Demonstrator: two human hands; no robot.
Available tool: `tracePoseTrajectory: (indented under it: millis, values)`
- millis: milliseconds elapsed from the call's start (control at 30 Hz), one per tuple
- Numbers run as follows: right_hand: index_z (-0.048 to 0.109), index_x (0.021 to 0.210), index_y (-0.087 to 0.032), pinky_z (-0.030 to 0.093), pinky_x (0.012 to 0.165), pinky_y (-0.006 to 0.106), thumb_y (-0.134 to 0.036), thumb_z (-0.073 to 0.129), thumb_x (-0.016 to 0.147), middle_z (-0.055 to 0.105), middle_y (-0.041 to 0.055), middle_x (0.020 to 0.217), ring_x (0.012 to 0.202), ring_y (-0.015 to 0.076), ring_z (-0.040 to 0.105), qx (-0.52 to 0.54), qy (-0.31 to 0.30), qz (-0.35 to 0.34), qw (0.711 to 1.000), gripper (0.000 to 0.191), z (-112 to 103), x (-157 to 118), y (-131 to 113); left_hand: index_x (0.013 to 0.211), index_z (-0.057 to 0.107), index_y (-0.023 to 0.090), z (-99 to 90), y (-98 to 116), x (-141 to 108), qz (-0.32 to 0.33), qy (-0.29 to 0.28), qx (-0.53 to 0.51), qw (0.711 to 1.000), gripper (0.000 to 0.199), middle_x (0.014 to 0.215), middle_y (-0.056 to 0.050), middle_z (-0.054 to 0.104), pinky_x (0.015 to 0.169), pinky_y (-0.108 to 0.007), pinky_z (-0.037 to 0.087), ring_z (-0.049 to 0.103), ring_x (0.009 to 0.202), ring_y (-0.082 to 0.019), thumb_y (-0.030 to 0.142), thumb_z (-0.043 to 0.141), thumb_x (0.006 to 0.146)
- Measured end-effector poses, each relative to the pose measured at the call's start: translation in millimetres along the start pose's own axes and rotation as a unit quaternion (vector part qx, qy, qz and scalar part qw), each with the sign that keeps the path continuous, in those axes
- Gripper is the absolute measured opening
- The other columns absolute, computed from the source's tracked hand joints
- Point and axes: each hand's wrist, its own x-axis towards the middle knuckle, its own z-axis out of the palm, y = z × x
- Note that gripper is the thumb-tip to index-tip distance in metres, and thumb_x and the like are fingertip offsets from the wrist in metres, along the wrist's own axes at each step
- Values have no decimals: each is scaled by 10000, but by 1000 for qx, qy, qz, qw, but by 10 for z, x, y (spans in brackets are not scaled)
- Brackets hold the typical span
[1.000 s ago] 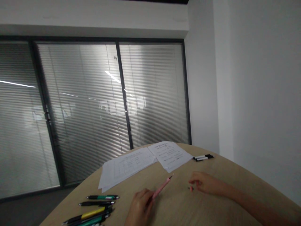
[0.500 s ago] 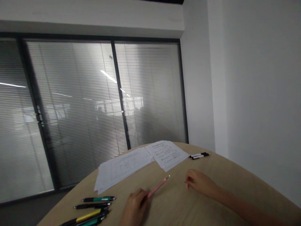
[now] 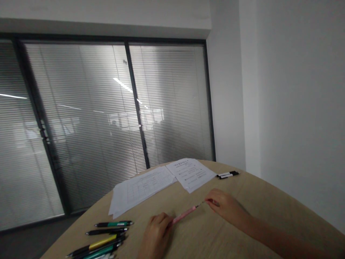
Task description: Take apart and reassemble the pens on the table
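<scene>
My left hand (image 3: 157, 232) is closed around the lower part of a pink pen (image 3: 184, 214), which slants up and to the right just above the table. From the pen's far end sticks out a thin refill tip (image 3: 199, 204), dark and then shiny. At that tip, the thumb and forefinger of my right hand (image 3: 221, 203) are pinched together. Whatever small piece lies between these fingertips is too small to make out. Left of my left hand lie several pens, among them a green and black pen (image 3: 114, 224), a black pen (image 3: 106, 231) and a yellow and black pen (image 3: 99, 244).
Printed sheets (image 3: 144, 187) lie at the far left of the round wooden table (image 3: 258, 201), with another printed page (image 3: 191, 174) beside them. Two black and white pens (image 3: 228, 175) rest near the far right edge. Beyond stands a glass partition with blinds (image 3: 172, 104).
My right hand has moved left, bringing its pinched fingertips to the tip of the pink pen. My left hand keeps its hold on the pen. The view has tilted slightly.
</scene>
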Motion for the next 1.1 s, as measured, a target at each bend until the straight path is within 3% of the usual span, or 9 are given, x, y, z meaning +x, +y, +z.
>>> tracePoseTrajectory:
  millis: [1100]
  values:
    - [650, 793, -205, 424, 721, 278, -133, 462, 779, 656, 45, 800, 785, 184, 585, -46, -63, -21, 997, 202, 73, -56, -10, 808, 621, 207, -1, 76, -3, 55, 32, 43, 997, 164, 719, -8, 664, 615, -299, 485, 610, 641, -171, 86, 522, 756]
